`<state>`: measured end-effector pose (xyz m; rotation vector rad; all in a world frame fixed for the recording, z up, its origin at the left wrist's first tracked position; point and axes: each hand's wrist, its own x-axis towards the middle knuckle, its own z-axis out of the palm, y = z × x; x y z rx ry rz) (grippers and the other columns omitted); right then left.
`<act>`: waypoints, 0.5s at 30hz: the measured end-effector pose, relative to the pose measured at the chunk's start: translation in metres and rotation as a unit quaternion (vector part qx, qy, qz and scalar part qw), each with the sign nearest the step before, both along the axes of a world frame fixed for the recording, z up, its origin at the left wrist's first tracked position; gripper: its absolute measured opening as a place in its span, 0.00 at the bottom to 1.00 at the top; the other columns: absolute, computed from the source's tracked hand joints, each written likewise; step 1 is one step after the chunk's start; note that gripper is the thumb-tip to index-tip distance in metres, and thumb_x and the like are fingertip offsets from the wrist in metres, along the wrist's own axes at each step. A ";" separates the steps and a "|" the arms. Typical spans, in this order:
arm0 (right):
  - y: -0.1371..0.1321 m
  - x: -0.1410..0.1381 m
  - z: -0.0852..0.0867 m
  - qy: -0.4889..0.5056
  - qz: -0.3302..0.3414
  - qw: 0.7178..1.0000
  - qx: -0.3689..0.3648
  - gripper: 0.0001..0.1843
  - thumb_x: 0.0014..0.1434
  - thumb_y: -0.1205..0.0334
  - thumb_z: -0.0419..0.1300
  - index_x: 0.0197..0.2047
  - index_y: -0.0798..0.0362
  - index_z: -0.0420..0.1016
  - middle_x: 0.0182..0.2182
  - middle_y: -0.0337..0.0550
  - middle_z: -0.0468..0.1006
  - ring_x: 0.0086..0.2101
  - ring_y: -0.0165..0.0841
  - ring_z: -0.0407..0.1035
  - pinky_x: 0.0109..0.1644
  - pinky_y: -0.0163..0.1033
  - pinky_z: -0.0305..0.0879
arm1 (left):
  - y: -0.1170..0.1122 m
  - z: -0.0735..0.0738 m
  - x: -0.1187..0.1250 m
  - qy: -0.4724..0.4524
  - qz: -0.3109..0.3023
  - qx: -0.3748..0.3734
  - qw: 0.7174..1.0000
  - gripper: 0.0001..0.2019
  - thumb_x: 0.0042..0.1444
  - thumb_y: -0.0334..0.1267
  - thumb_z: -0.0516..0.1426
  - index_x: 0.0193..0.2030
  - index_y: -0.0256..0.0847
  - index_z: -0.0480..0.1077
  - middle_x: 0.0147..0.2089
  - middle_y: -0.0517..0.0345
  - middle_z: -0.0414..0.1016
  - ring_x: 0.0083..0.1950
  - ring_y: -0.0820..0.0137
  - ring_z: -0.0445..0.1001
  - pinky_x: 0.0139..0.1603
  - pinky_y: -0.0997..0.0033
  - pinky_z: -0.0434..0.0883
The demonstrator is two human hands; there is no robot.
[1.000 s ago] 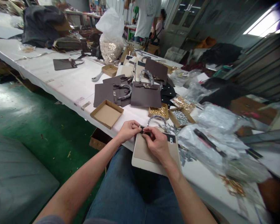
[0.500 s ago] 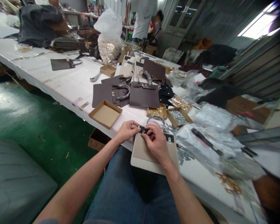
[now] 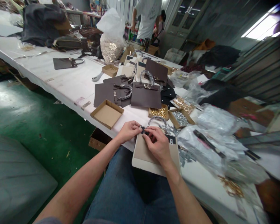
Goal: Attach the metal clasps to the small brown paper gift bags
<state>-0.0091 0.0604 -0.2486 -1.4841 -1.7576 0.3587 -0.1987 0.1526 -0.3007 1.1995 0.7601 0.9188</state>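
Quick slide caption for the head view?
Left hand and right hand at the dark strip of a beige panel, golden pieces beyond.

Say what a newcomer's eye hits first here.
Probably the left hand and right hand, close together at the top edge of a beige panel, by the near side of the table. Then the dark brown bag panels beyond them, and the bulging translucent bag farther back on the table.

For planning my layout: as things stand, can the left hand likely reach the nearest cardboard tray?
Probably yes: nothing visible stands between the left hand and the cardboard tray, though it is occupied at the beige panel's corner.
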 end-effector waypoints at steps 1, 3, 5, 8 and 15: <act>0.000 0.000 0.000 0.000 0.001 1.000 0.000 0.10 0.74 0.56 0.67 0.55 0.44 0.87 0.57 0.51 0.83 0.41 0.43 0.78 0.42 0.51 0.79 | 0.000 0.000 0.000 -0.001 0.001 -0.001 1.000 0.22 0.56 0.53 0.74 0.43 0.37 0.76 0.27 0.65 0.73 0.26 0.76 0.64 0.30 0.74 0.58; 0.000 0.000 0.000 0.000 0.003 1.000 0.001 0.10 0.73 0.57 0.68 0.55 0.44 0.87 0.56 0.50 0.83 0.39 0.41 0.78 0.41 0.50 0.78 | 0.000 0.000 0.000 -0.002 0.004 -0.003 1.000 0.23 0.55 0.53 0.75 0.43 0.37 0.76 0.27 0.64 0.73 0.26 0.76 0.65 0.30 0.74 0.58; 0.000 0.000 0.001 0.001 0.006 1.000 0.000 0.09 0.73 0.57 0.68 0.54 0.44 0.88 0.56 0.49 0.83 0.38 0.41 0.77 0.41 0.50 0.78 | 0.000 0.000 0.000 -0.002 0.006 -0.004 1.000 0.24 0.55 0.54 0.75 0.43 0.37 0.76 0.27 0.64 0.73 0.26 0.76 0.65 0.30 0.74 0.58; 0.000 0.001 0.000 0.001 0.009 1.000 -0.009 0.10 0.74 0.55 0.68 0.54 0.44 0.88 0.56 0.50 0.84 0.38 0.41 0.77 0.41 0.51 0.78 | 0.000 0.003 -0.001 -0.002 0.002 -0.006 1.000 0.24 0.54 0.55 0.75 0.43 0.37 0.76 0.27 0.65 0.73 0.26 0.76 0.66 0.30 0.74 0.59; 0.003 0.004 -0.001 0.024 0.004 0.999 -0.030 0.10 0.74 0.53 0.69 0.54 0.45 0.87 0.56 0.50 0.83 0.38 0.40 0.77 0.38 0.47 0.76 | -0.001 0.007 0.000 -0.006 -0.014 -0.009 1.000 0.26 0.51 0.51 0.78 0.44 0.38 0.74 0.29 0.64 0.75 0.28 0.76 0.69 0.31 0.75 0.60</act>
